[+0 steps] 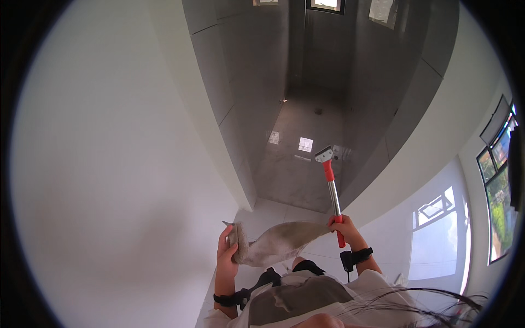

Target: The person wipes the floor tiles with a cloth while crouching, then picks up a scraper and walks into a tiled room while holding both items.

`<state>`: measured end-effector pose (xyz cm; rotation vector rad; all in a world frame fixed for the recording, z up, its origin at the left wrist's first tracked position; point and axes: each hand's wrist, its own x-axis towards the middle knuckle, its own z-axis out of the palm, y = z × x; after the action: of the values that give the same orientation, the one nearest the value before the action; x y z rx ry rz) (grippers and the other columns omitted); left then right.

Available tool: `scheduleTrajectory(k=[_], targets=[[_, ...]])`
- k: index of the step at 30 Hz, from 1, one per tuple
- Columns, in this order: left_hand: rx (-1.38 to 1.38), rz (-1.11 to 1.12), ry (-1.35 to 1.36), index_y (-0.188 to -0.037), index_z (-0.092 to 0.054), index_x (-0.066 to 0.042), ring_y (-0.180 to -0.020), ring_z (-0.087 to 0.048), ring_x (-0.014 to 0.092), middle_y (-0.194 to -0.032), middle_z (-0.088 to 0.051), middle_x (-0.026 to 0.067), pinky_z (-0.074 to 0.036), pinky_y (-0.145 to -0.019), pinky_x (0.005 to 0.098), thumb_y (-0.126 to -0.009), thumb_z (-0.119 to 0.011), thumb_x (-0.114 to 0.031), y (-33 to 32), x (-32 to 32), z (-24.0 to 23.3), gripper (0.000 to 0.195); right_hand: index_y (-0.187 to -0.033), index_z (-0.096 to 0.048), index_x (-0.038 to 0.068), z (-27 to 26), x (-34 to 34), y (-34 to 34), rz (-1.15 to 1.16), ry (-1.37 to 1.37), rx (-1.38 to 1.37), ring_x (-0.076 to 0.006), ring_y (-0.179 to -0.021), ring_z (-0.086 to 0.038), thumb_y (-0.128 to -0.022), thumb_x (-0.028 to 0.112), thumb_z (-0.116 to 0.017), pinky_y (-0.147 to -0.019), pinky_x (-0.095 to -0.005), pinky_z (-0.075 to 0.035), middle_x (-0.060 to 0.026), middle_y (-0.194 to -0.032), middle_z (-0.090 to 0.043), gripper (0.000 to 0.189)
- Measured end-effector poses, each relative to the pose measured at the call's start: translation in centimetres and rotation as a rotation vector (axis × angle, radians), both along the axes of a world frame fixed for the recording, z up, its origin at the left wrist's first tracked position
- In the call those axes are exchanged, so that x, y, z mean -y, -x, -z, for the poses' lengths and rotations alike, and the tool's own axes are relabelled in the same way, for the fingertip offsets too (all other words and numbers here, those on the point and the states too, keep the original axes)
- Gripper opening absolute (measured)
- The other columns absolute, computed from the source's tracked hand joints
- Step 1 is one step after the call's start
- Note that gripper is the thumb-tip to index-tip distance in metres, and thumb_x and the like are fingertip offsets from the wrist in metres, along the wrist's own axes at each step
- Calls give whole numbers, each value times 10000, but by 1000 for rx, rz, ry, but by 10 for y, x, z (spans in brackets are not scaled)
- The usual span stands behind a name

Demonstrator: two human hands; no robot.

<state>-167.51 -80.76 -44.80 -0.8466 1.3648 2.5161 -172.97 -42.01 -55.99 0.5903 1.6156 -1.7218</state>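
Note:
My right hand [344,229] grips the red handle of a long scraper [333,194], whose metal blade head points up and away from me. The same hand pinches one end of a dirty beige cloth [283,244]. That cloth hangs in a slack curve across to my left hand [227,250], which holds its folded, thick end. A small grey tip [226,223] pokes out above the left fingers; what it belongs to is hidden.
A white wall [102,164] rises close on my left. Ahead, a doorway opens into a dark grey tiled room with a glossy floor [295,180] and a round drain [318,111]. White floor tiles [270,211] lie below my hands. A black-framed window [498,184] is at the right.

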Motion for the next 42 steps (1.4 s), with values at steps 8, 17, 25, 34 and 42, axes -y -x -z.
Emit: scheduleTrajectory(k=[8, 17, 25, 34, 42], targets=[[-192, 47, -69, -1450, -339, -39, -1296, -431, 248, -1399, -437, 119, -337, -1096, 379, -845, -563, -57, 74, -36, -10, 646, -855, -665, -4, 10, -9, -108, -45, -39, 190, -164, -714, -603, -729, 39, -653, -673, -287, -496, -60, -794, -645, 134], [-378, 176, -71, -1463, -291, 15, -1317, -423, 314, -1410, -428, 180, -339, -1104, 405, -806, -582, -152, 125, -48, -41, 737, -984, -683, -13, 4, 43, -144, 268, 142, 182, -156, -772, -613, -803, 40, -659, -737, -293, -495, -59, -842, -665, 190], [-476, 204, -111, -1475, -277, 1, -1321, -430, 328, -1419, -435, 198, -334, -1117, 430, -815, -580, -204, 147, -58, -52, 754, -1170, -594, 2, 56, 93, -56, 395, 311, -47, -196, -1238, -507, -831, -18, -609, -1030, -306, -372, -127, -1339, -538, 340], [-377, 159, -376, -1466, -301, -20, -1325, -422, 330, -1424, -427, 197, -342, -1107, 439, -831, -604, -188, 153, -56, -20, 723, -1170, -559, 6, 85, 110, -21, 430, 240, 89, -197, -1144, -574, -861, 38, -614, -987, -342, -452, -111, -1257, -579, 316], [-255, 95, -272, -1505, -237, -19, -1328, -407, 388, -1461, -394, 216, -313, -1119, 504, -861, -477, -326, 174, -79, -11, 753, -1301, -532, 20, 53, 105, -37, 184, 199, 195, -141, -984, -616, -840, 104, -629, -851, -287, -507, -93, -1136, -650, 478]])
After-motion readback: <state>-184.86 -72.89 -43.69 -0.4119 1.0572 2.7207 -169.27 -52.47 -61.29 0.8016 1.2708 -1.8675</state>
